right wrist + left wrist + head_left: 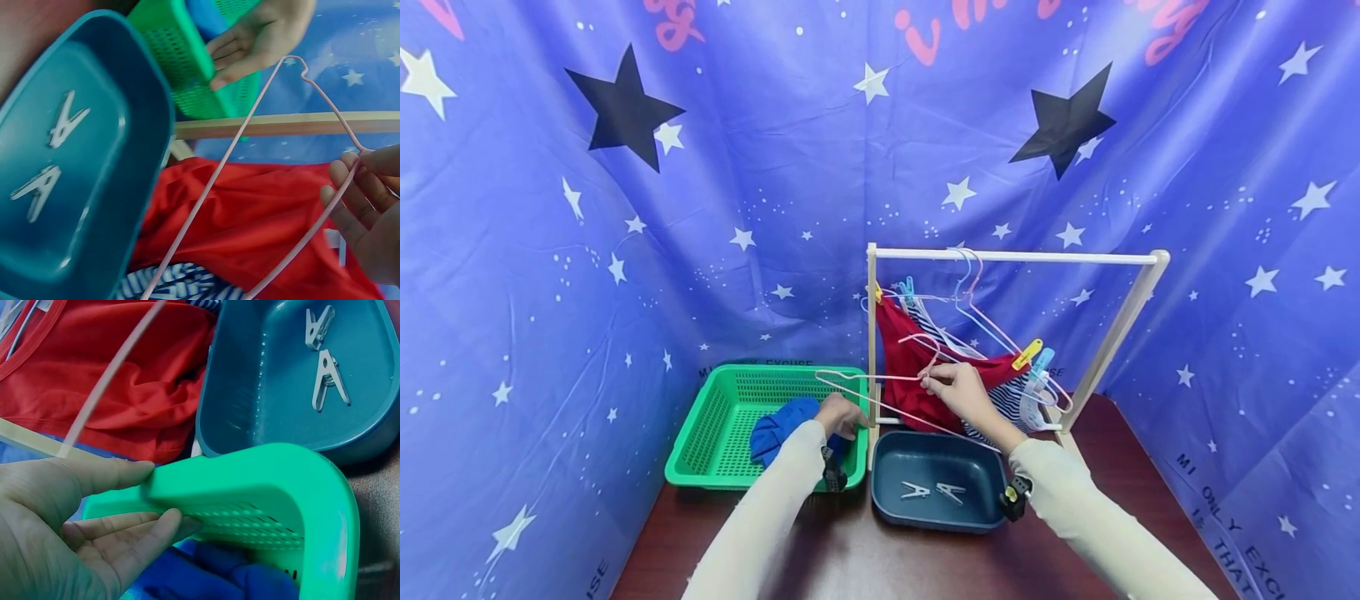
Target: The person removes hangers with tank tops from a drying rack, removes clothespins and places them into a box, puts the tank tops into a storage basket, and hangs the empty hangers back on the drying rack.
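My right hand [958, 392] pinches a pink clothes hanger [212, 172] at the base of its hook, holding it in front of the rack. My left hand [94, 531] is at the right rim of a green basket [681, 446], its thumb over the rim and its fairly straight fingers on the inner side. Below those fingers lies a crumpled blue cloth [782, 429]. Behind the hanger, a red garment [902, 358] hangs with yellow clothespins [1027, 355], and a navy-and-white striped garment [1017, 400] with light blue ones [1042, 363].
A small drying rack with a white top rod [1060, 257] and wooden uprights [1120, 333] stands at the back. In front of it, a dark blue basin [936, 515] holds two white clothespins [951, 492]. A starry blue curtain [805, 167] surrounds the dark red table [850, 558].
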Available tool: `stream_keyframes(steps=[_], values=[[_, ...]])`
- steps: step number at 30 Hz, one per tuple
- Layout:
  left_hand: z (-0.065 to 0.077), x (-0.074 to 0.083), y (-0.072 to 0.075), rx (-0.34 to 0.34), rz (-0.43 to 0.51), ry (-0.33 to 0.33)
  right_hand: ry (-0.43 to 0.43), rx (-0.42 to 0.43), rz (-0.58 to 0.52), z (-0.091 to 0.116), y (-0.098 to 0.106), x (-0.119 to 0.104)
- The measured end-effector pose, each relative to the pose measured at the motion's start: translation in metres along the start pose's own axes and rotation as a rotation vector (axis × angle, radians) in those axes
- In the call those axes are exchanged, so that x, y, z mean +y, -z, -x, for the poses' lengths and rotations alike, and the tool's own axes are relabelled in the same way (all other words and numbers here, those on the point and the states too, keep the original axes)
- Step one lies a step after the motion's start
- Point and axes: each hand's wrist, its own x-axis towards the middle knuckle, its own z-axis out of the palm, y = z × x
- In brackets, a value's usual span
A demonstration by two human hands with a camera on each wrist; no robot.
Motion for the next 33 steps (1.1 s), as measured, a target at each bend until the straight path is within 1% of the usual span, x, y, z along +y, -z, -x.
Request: stream_keyframes(steps=[7, 12, 15, 19, 21, 24, 27, 31, 33], values=[[-0.002, -0.002, -0.002, 0.012, 0.008, -0.016, 0.033, -0.01, -0.112, -0.011, 0.018, -0.031], [0.0, -0.002, -0.002, -0.003, 0.008, -0.028, 0.06, 0.024, -0.183, -0.017, 0.039, -0.055], [-0.001, -0.003, -0.002, -0.014, 0.005, -0.031, 0.081, 0.063, -0.213, -0.018, 0.055, -0.072], [-0.002, -0.005, 0.0, -0.021, -0.009, -0.036, 0.102, 0.116, -0.342, -0.016, 0.08, -0.095], [-0.003, -0.005, 0.001, -0.027, -0.012, -0.038, 0.111, 0.144, -0.439, -0.015, 0.094, -0.105], [-0.003, -0.005, 0.002, -0.038, -0.008, -0.042, 0.154, 0.197, -0.564, -0.012, 0.116, -0.114], [-0.002, -0.004, 0.003, -0.045, -0.011, -0.045, 0.204, 0.258, -0.65, -0.009, 0.136, -0.12], [0.001, -0.003, 0.004, -0.044, -0.014, -0.044, 0.259, 0.327, -0.716, -0.004, 0.161, -0.122], [0.002, -0.002, 0.005, -0.044, -0.011, -0.041, 0.291, 0.339, -0.746, -0.002, 0.174, -0.121]])
